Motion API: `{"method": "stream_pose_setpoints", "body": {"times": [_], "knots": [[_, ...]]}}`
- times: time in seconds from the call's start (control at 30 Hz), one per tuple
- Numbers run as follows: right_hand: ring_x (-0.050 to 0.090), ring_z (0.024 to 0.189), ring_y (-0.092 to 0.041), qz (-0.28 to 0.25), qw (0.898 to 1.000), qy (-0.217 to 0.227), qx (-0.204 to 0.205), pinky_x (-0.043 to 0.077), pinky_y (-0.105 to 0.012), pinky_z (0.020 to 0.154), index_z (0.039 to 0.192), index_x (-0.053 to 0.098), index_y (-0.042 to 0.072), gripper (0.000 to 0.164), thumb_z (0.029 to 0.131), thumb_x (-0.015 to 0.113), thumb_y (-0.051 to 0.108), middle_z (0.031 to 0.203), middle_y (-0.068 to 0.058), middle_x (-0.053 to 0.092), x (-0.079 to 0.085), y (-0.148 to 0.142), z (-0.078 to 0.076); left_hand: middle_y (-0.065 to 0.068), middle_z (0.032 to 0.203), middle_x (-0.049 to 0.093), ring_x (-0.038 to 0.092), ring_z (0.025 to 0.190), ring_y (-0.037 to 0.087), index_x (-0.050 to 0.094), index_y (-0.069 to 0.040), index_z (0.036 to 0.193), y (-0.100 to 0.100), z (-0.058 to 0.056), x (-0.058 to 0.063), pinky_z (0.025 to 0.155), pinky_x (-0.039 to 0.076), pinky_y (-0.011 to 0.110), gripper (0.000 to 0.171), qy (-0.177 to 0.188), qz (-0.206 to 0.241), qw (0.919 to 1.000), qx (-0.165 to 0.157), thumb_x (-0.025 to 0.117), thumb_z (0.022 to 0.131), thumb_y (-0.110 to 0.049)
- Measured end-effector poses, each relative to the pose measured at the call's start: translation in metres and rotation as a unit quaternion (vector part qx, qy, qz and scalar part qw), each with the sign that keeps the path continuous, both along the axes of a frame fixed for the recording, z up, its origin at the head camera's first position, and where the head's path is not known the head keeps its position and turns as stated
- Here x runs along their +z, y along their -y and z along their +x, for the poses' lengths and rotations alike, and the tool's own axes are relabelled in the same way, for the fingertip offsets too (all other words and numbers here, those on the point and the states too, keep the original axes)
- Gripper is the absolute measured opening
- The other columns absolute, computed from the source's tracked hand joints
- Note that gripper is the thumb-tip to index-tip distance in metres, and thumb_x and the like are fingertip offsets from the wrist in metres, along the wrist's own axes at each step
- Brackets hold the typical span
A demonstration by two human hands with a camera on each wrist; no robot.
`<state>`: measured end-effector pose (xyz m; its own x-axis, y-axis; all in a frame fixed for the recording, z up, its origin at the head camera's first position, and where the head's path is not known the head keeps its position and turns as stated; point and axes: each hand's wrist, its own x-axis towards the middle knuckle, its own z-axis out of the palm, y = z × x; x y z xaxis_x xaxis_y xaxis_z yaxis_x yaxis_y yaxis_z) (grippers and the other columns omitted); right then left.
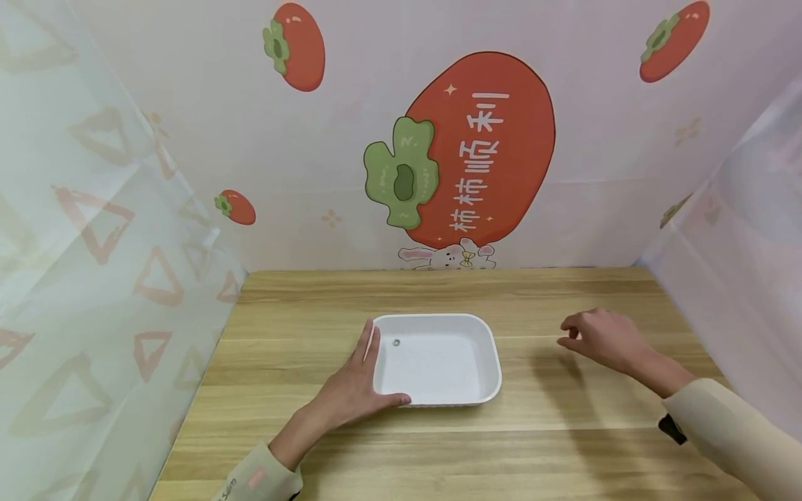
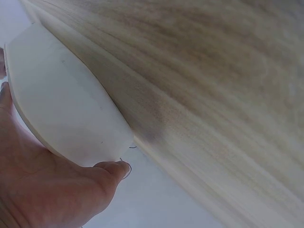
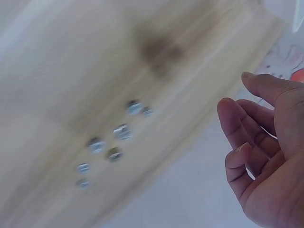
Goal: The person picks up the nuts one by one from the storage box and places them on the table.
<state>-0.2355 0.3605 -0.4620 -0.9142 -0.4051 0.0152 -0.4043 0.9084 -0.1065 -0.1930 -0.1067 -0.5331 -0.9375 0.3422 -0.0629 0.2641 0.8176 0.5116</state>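
Note:
A white rectangular tray (image 1: 432, 362) with rounded corners sits on the wooden table, and a small metal nut (image 1: 396, 342) lies inside near its back left. My left hand (image 1: 351, 390) holds the tray's left end, with fingers along the left side and thumb at the front edge. The left wrist view shows this hand (image 2: 57, 185) against the tray's outer wall (image 2: 66, 99). To the right of the tray, my right hand (image 1: 604, 341) hovers above the table with loosely curled fingers and nothing visible in them.
Several small silvery pieces (image 3: 122, 132) that look like nuts, somewhat blurred, lie scattered on the tabletop in the right wrist view. The wooden table (image 1: 532, 445) meets a printed fabric backdrop (image 1: 338, 160) behind, with fabric sides (image 1: 106, 278) at left and right.

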Motion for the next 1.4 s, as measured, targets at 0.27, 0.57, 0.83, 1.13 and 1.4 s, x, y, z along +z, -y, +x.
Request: {"method": "stream_pose_setpoints", "body": {"times": [0.27, 0.57, 0.83, 1.13, 1.4], "knots": [[0.062, 0.064, -0.003, -0.023, 0.998, -0.047, 0.033, 0.050, -0.029, 0.051, 0.101, 0.082, 0.011, 0.021, 0.087, 0.087, 0.027, 0.083, 0.010, 0.075, 0.018, 0.048, -0.010, 0.004, 0.179, -0.011, 0.044, 0.149, 0.043, 0.004, -0.007, 0.171, 0.000, 0.000, 0.000, 0.082, 0.062, 0.051, 0.138, 0.000, -0.001, 1.0000, -0.001, 0.078, 0.078, -0.077], [0.063, 0.064, -0.006, -0.030, 0.994, -0.057, 0.084, 0.048, -0.025, 0.050, 0.103, 0.083, 0.012, 0.024, 0.085, 0.090, 0.026, 0.086, 0.005, 0.077, 0.033, 0.097, -0.020, 0.008, 0.179, -0.009, 0.043, 0.150, 0.044, 0.004, -0.007, 0.171, 0.000, 0.000, 0.001, 0.084, 0.062, 0.052, 0.138, 0.001, -0.002, 1.0000, -0.002, 0.078, 0.078, -0.077], [0.061, 0.065, -0.007, -0.027, 0.992, -0.043, 0.117, 0.049, -0.022, 0.054, 0.104, 0.084, 0.012, 0.025, 0.086, 0.090, 0.029, 0.090, 0.003, 0.079, 0.043, 0.137, -0.032, 0.009, 0.179, -0.007, 0.044, 0.149, 0.044, 0.005, -0.006, 0.171, 0.000, -0.001, 0.001, 0.084, 0.062, 0.052, 0.139, -0.001, -0.009, 1.0000, -0.003, 0.075, 0.077, -0.081], [0.053, 0.062, -0.008, -0.028, 0.985, -0.035, 0.168, 0.041, -0.024, 0.051, 0.089, 0.079, 0.018, 0.014, 0.090, 0.087, 0.030, 0.076, 0.010, 0.069, 0.042, 0.179, -0.044, 0.010, 0.179, -0.008, 0.038, 0.152, 0.044, 0.004, -0.006, 0.170, -0.001, 0.000, 0.001, 0.096, 0.058, 0.056, 0.137, 0.005, -0.001, 1.0000, -0.002, 0.077, 0.079, -0.078], [0.070, 0.074, -0.013, -0.006, 0.982, -0.005, 0.189, 0.057, -0.030, 0.065, 0.106, 0.083, 0.011, 0.022, 0.093, 0.084, 0.029, 0.091, 0.001, 0.080, 0.030, 0.209, -0.049, 0.008, 0.179, -0.011, 0.043, 0.150, 0.044, 0.004, -0.006, 0.170, 0.000, 0.000, 0.001, 0.093, 0.060, 0.055, 0.137, 0.008, -0.008, 0.9999, -0.001, 0.076, 0.079, -0.078]]}}
